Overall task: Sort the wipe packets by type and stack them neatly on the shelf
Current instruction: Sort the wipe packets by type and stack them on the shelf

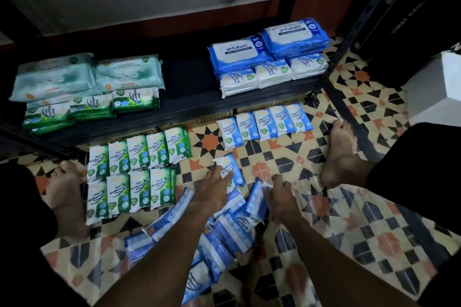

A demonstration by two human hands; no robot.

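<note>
At the left hand (212,189), the fingers (223,174) lie fairly straight and slightly apart, flat on a single blue packet (232,164) that lies face up on the tiled floor (374,219). The right hand (280,198) has its fingers curled and clamped on the upper edge of a tilted blue packet (255,199), at the far right of the loose pile (199,244) of blue packets near the person.

Handling, as judged: each packet is a soft film pouch, light, pliable and somewhat slick; it sags if lifted by one corner. Take hold across the width, thumb on one long edge and fingers on the other, or gather several as a block.

Beyond the hands, a floor row (264,122) of blue packets lies just in front of the shelf (187,107); green packets (132,172) form a two-row grid to the left. On the shelf, green stacks (92,104) sit left and blue stacks (269,67) right, with bare board between them. The shelf lip and the upright post (329,75) at the right bound the approach; the right foot (341,149) narrows the floor room there.
</note>
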